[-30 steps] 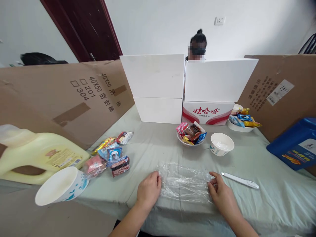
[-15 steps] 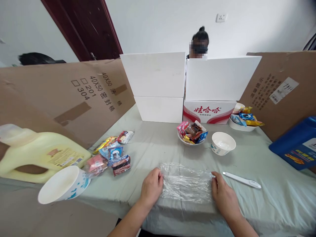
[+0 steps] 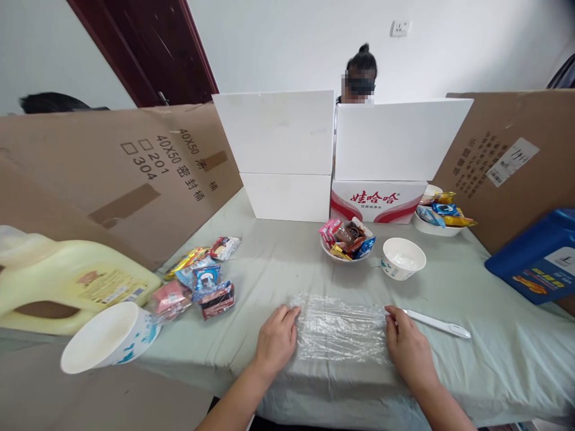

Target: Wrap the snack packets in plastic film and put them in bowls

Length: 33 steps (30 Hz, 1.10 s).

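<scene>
A crinkled sheet of clear plastic film (image 3: 341, 332), perhaps a flat bag, lies on the green cloth at the front of the table. My left hand (image 3: 277, 336) pinches its left edge between thumb and fingers. At the opposite edge, my right hand (image 3: 408, 344) holds the film the same way. Just beyond the right fingers lies a slim white tool (image 3: 442, 325) with a hole near its end; its left tip is close to or behind my fingers. A paper bowl (image 3: 403, 258) with something clear inside stands behind the film, beside a bowl of wrapped snacks (image 3: 345, 239).
Several loose wrapped snacks (image 3: 204, 278) lie at the left, near a tilted paper bowl (image 3: 108, 338) and a yellow jug (image 3: 90, 281). A blue bottle (image 3: 539, 257) lies at the right, near a snack dish (image 3: 438, 226). White boxes (image 3: 287, 197) and cardboard panels surround the table; a person (image 3: 359, 72) is behind.
The film looks drawn somewhat straighter between my hands, with its wrinkles running more sideways. My right fingers now overlap the white tool's tip. The whole view has shifted slightly.
</scene>
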Tool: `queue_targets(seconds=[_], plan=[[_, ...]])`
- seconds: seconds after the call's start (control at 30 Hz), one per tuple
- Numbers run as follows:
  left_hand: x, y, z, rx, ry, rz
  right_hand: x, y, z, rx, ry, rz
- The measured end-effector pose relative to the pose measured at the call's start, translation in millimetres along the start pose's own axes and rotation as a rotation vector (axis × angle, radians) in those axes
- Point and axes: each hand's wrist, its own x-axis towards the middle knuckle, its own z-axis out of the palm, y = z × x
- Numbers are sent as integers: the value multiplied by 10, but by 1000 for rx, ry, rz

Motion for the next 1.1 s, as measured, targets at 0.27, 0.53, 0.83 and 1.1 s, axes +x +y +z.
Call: queue_targets(seconds=[0.27,0.53,0.83,1.1], plan=[[45,142,-189,127,17,-77,47,-33,53,-87,-111,59],[202,758,-43,-131,-265,385,132,17,11,-112,-106,54],[202,735,48,-111,-507,427,208,-56,-345,-89,-43,-248],[155,94,-35,32,-378,243,-80,-58,-56,-208,-304,-497]])
